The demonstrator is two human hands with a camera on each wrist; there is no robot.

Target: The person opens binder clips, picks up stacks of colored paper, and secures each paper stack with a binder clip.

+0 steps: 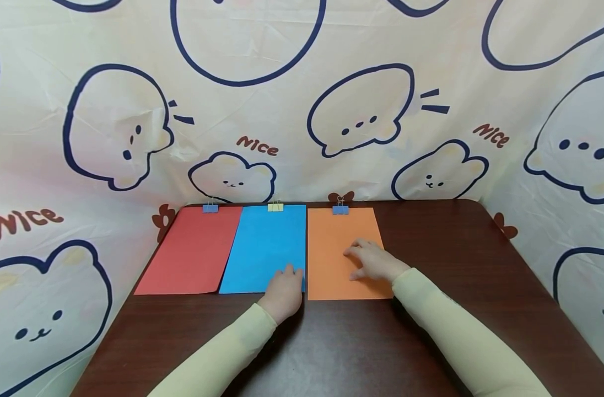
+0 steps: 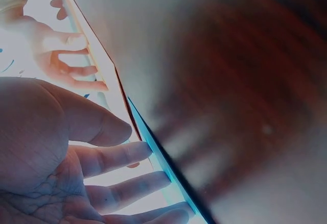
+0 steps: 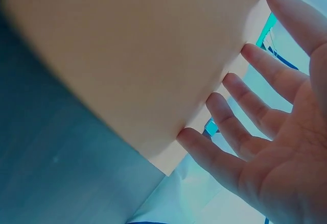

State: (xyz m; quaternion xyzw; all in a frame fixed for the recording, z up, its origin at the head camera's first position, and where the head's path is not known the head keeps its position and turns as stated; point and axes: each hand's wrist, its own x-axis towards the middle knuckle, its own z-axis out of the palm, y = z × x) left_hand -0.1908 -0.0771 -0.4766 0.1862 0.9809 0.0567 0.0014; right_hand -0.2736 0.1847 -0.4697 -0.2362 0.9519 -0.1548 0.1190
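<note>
Three coloured sheets lie side by side on a dark brown table: a red sheet (image 1: 190,251) at left, a blue sheet (image 1: 267,242) in the middle and an orange sheet (image 1: 332,259) at right. My left hand (image 1: 284,294) rests its fingertips on the near right corner of the blue sheet, fingers extended in the left wrist view. The right hand (image 1: 376,261) is spread over the right side of the orange sheet. In the right wrist view its fingertips (image 3: 190,134) touch the paper. Neither hand grips anything.
Each sheet bears a binder clip at its far edge: a blue clip (image 1: 210,208) on red, a yellow clip (image 1: 275,207) on blue, another blue clip (image 1: 340,209) on orange. Cartoon-printed cloth (image 1: 282,121) hangs behind and beside the table (image 1: 441,248).
</note>
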